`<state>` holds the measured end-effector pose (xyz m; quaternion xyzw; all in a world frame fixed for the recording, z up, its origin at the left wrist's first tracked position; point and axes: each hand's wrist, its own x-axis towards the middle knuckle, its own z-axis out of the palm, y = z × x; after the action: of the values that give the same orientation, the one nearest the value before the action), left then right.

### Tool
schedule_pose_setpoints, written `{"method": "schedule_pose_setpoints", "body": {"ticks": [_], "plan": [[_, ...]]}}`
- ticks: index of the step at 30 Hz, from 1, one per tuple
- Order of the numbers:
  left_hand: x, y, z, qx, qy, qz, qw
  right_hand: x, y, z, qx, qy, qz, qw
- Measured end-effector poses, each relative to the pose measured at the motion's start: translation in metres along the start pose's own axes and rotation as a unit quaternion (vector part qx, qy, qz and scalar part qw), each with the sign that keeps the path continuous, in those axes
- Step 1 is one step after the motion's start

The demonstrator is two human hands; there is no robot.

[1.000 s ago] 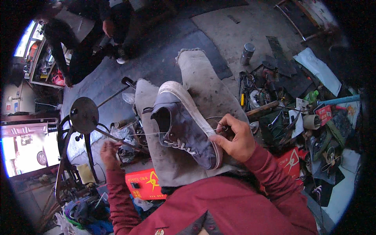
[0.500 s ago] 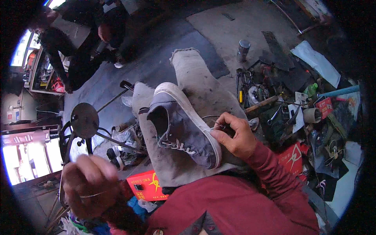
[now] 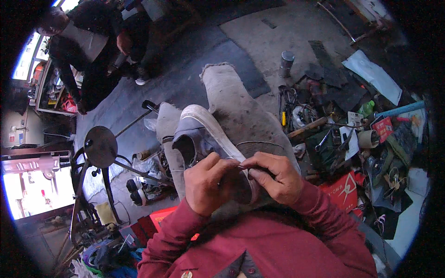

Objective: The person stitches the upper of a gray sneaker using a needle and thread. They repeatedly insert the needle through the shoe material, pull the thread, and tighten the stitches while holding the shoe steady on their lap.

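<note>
A grey-blue canvas sneaker [image 3: 197, 125] with a white rubber sole lies across my lap, toe end partly covered by my hands. My left hand [image 3: 206, 180] is closed over the upper, thumb and forefinger pinched at the sole's edge. Right beside it, my right hand [image 3: 276, 178] is closed too, its fingertips meeting the left ones. A thin pale thread [image 3: 262, 142] curves over the cloth beyond my right fingers, and a short thin strand shows between the fingertips. Whether a needle is there is too small to tell.
A thick grey cloth [image 3: 250, 116] covers my legs. Tools, scraps and a red box [image 3: 342, 191] crowd the right side. A metal stand with a round plate [image 3: 100, 146] is at left. Another person's hand [image 3: 123, 44] shows at upper left. A metal can [image 3: 286, 62] stands on the floor.
My left hand has come from the lower left, where it was blurred by motion, to the shoe beside my right hand. My right hand stays near the sole's edge.
</note>
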<state>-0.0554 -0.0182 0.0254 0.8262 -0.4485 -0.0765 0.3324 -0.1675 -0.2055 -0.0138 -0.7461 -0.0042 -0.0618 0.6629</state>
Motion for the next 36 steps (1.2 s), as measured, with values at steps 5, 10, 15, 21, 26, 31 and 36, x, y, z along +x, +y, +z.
{"method": "schedule_pose_setpoints", "body": {"ticks": [5,10,15,21,26,31,36], "plan": [[-0.007,-0.01,0.001,-0.031,0.024,-0.027,0.999,0.002,-0.003,-0.01,-0.058,-0.023,0.161,0.985],[-0.007,-0.012,0.007,-0.08,0.073,-0.077,0.991,0.013,0.011,-0.002,-0.165,0.001,0.032,0.986],[-0.006,-0.012,0.007,-0.082,0.083,-0.113,0.987,0.006,0.03,-0.049,0.3,0.046,-0.036,0.952],[-0.002,-0.013,0.009,-0.097,0.085,-0.096,0.987,0.0,0.032,-0.095,0.398,0.522,0.088,0.749],[-0.014,-0.019,-0.005,-0.155,0.083,-0.063,0.982,0.008,0.022,-0.015,-0.013,0.194,0.026,0.981],[-0.039,-0.064,-0.074,-0.161,0.32,-0.058,0.932,-0.001,0.013,-0.03,-0.137,-0.047,0.229,0.963],[-0.062,-0.112,-0.144,-0.572,0.45,-0.156,0.668,-0.004,0.007,-0.032,0.097,0.064,0.124,0.985]]}}
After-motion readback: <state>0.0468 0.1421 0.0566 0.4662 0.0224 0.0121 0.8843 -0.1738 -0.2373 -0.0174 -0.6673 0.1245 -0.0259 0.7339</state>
